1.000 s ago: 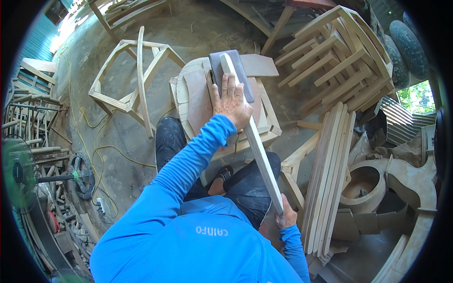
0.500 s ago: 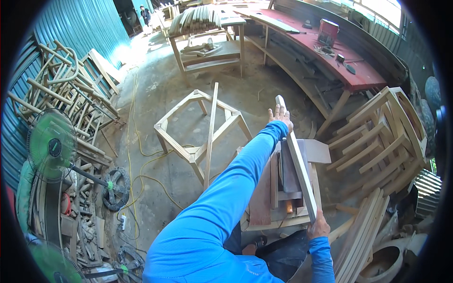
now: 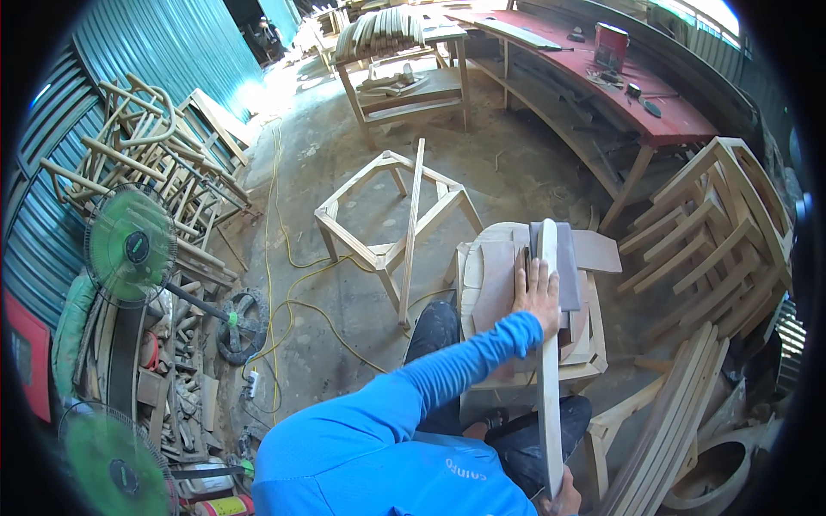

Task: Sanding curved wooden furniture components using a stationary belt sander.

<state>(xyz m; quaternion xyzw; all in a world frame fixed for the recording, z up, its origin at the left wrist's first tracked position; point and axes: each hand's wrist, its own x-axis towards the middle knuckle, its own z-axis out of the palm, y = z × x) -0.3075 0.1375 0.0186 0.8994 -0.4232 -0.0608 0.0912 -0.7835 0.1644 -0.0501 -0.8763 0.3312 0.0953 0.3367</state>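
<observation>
At the lower edge of the view, the right hand [image 3: 566, 499] grips the near end of a long pale wooden strip [image 3: 551, 404]; what shows of its fingers is bent against the wood, part of the hand being cut off. From there the strip runs forward over the person's right leg [image 3: 525, 443] and crosses the near edge of a low wooden stand [image 3: 591, 368].

Over the stand, the left hand [image 3: 538, 299] lies palm down across the strip, its fingers stretched forward and somewhat apart, not wrapped round it. The strip passes beneath them; the leftmost finger lies just left of it, and the strip's rounded far end sticks out past the fingertips toward the stand's far edge. Under the strip, right of the stand's middle, is a dark grey block [image 3: 567, 267]. A thin flat board [image 3: 600, 250] juts out past the stand's right edge, near its far corner.

Right of the stand, more strips [image 3: 667, 426] lie side by side. Farther off to the left stands a six-sided wooden frame [image 3: 351, 191], with a thin stick [image 3: 411, 232] across it. Beyond, a red can [image 3: 611, 47] stands near the back edge of a red bench [image 3: 680, 126].
</observation>
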